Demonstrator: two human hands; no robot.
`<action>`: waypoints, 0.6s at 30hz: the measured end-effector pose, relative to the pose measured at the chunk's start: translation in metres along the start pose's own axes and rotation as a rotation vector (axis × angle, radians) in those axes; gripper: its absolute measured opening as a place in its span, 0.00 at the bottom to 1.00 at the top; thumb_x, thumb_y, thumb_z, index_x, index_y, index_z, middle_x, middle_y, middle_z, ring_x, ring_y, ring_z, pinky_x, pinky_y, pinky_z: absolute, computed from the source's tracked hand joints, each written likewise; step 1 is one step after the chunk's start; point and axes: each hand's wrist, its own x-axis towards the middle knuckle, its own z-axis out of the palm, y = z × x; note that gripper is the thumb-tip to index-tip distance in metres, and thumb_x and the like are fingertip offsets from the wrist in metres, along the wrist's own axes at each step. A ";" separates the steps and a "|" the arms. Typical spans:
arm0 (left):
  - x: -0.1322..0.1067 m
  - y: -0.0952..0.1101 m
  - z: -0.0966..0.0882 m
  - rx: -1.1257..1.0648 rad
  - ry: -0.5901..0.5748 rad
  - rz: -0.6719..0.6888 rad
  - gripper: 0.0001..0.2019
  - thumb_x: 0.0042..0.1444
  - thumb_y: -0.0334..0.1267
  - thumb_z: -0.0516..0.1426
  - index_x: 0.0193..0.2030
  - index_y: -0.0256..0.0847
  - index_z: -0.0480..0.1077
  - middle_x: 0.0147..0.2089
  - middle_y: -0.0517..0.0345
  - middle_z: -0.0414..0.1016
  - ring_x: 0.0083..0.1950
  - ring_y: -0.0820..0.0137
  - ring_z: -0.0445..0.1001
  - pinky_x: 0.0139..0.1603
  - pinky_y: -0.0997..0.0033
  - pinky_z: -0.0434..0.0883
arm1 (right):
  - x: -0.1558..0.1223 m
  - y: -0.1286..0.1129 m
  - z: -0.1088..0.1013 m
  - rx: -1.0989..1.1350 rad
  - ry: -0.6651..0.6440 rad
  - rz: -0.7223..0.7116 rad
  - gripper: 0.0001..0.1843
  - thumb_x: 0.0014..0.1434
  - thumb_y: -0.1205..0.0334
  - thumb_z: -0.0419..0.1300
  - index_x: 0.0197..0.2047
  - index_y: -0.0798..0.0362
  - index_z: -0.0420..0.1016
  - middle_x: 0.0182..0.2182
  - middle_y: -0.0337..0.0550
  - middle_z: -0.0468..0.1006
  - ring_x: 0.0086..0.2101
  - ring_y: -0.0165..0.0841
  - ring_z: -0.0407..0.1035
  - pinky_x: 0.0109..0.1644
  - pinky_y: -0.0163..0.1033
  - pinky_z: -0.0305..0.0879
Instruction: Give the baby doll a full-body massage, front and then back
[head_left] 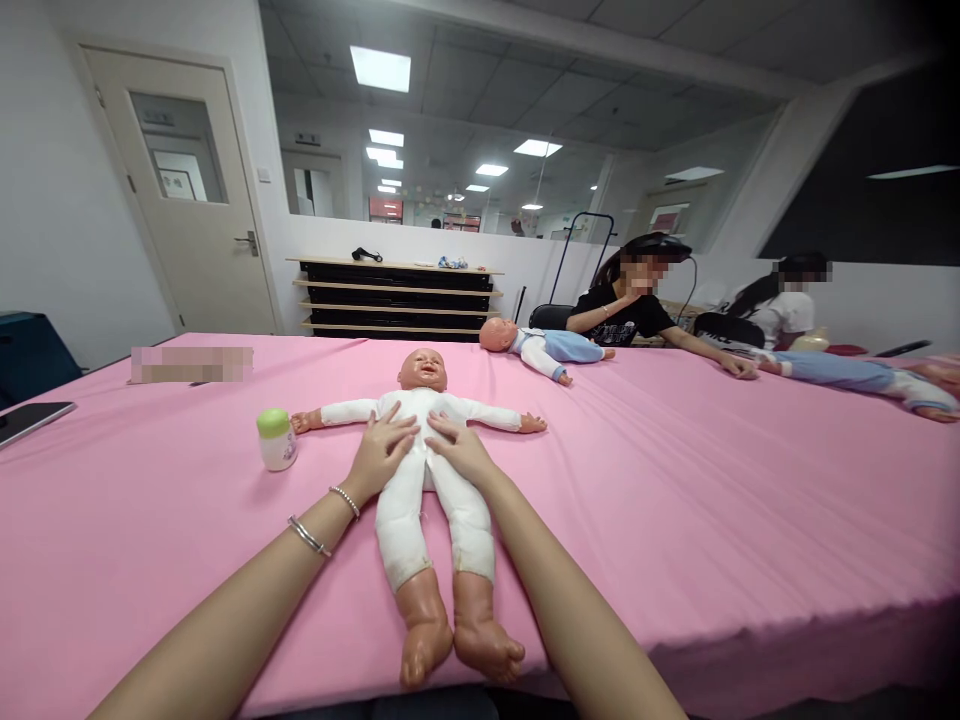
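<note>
Doll lies face up on the pink table, feet at the near edge, head toward the far edge. Left hand flat on its belly, fingers spread, gripping nothing. Right hand same, just beside the left, palm down, fingers extended. Green-lidded jar stands upright beside the doll's outstretched hand, on the side toward the table's left edge; can't tell if they touch. Phone lies at the left edge. Second doll, blue clothes, lies by the far edge. Co-worker sits beyond that edge, one arm on the cloth.
</note>
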 end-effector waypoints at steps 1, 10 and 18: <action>-0.001 0.005 0.001 -0.010 -0.053 0.020 0.19 0.61 0.43 0.45 0.54 0.43 0.69 0.60 0.55 0.65 0.69 0.63 0.48 0.67 0.46 0.39 | -0.001 -0.002 0.001 -0.011 -0.040 -0.020 0.23 0.49 0.64 0.60 0.51 0.51 0.72 0.57 0.43 0.65 0.62 0.35 0.51 0.68 0.48 0.38; 0.007 -0.010 0.008 -0.074 -0.136 -0.108 0.22 0.63 0.43 0.42 0.62 0.45 0.60 0.67 0.57 0.53 0.70 0.64 0.43 0.67 0.51 0.44 | 0.007 0.012 -0.005 -0.020 -0.079 0.017 0.21 0.55 0.60 0.57 0.53 0.48 0.70 0.61 0.39 0.58 0.65 0.32 0.41 0.68 0.49 0.26; 0.005 -0.009 0.004 -0.107 0.202 -0.201 0.20 0.61 0.43 0.46 0.48 0.36 0.73 0.57 0.49 0.68 0.64 0.65 0.58 0.67 0.57 0.51 | 0.003 0.002 -0.004 0.122 0.393 0.113 0.16 0.56 0.61 0.52 0.44 0.55 0.76 0.51 0.45 0.72 0.55 0.34 0.62 0.64 0.45 0.49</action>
